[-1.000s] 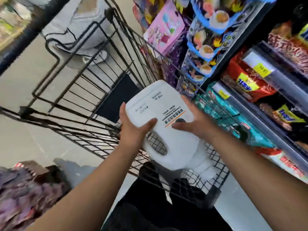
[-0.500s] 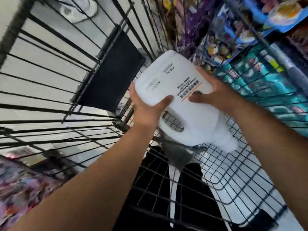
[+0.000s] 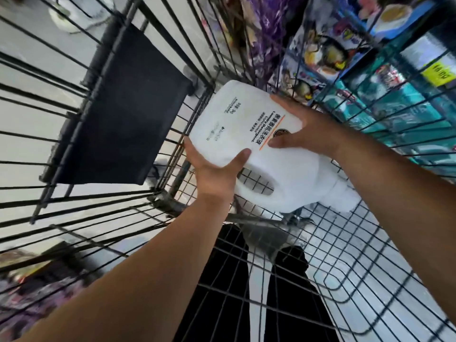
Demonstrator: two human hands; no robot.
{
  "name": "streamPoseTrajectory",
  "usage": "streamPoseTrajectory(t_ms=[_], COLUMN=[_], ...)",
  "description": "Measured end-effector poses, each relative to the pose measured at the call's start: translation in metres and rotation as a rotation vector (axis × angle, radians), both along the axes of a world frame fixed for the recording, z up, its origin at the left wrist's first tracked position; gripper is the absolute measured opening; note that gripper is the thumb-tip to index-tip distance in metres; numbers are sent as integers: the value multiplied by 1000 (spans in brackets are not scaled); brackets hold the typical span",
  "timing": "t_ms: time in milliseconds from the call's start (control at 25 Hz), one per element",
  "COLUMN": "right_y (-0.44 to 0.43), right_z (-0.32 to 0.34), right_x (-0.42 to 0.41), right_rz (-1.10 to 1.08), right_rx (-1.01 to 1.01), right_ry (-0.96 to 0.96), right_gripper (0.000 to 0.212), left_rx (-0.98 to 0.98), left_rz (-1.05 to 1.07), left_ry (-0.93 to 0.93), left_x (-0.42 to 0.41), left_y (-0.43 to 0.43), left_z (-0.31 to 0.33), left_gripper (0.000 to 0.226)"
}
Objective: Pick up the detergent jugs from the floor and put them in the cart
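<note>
Inside cart [image 3: 345, 280], left hand [image 3: 217, 176] and right hand [image 3: 308, 129] grip jug [image 3: 241, 124], cap [image 3: 345, 198] pointing lower-right

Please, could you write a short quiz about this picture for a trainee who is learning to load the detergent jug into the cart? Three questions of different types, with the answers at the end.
1. True or false: only the left hand holds the white detergent jug, and the right hand is free.
2. Where is the jug?
A) lying on the floor
B) held inside the wire cart
C) standing on a shelf
3. Fill in: the jug is tipped over, with its cap towards the ____.

Key: 1 false, both hands hold it; 2 B; 3 person.
</note>
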State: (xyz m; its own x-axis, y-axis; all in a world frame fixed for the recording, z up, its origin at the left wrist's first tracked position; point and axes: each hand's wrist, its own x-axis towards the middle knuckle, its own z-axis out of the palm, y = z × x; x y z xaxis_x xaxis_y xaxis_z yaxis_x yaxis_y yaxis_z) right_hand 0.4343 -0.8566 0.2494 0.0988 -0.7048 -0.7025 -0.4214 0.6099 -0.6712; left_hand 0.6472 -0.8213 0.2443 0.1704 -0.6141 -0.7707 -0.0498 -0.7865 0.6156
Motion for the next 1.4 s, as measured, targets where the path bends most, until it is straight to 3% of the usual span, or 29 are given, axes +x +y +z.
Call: streamPoseTrajectory(t_ms=[200,400,520,600,880,1080,1400], right_y=[-1,3,16,26,71,90,200], right_z=[-17,-23,-25,-26,35,123,278], right_x=[3,8,14,13,19,14,-27], right_rz=[-2,72,3,-113,-418,-584,-812], right_rx=[-40,-154,-251,-242,-227,-318,-505], right_ry=[21,193,323,300,197,122,245], right_gripper=[98,95,88,88,87,92,85], left_rx=[12,93,176,171,-185,-379,-735], left_rz=[-135,-214,-283,-360,-753,-1083,-1398], left_ry=[-60,-65,-118,-158,-232,-280,-194], left_x=[-10,-27,-34,-33,-9,-8,-76], left_y=[8,4,-2,-4,-6,-13,18], left_z=[-10,-3,8,14,55,132,279], left_gripper=[121,113,114,116,117,121,115])
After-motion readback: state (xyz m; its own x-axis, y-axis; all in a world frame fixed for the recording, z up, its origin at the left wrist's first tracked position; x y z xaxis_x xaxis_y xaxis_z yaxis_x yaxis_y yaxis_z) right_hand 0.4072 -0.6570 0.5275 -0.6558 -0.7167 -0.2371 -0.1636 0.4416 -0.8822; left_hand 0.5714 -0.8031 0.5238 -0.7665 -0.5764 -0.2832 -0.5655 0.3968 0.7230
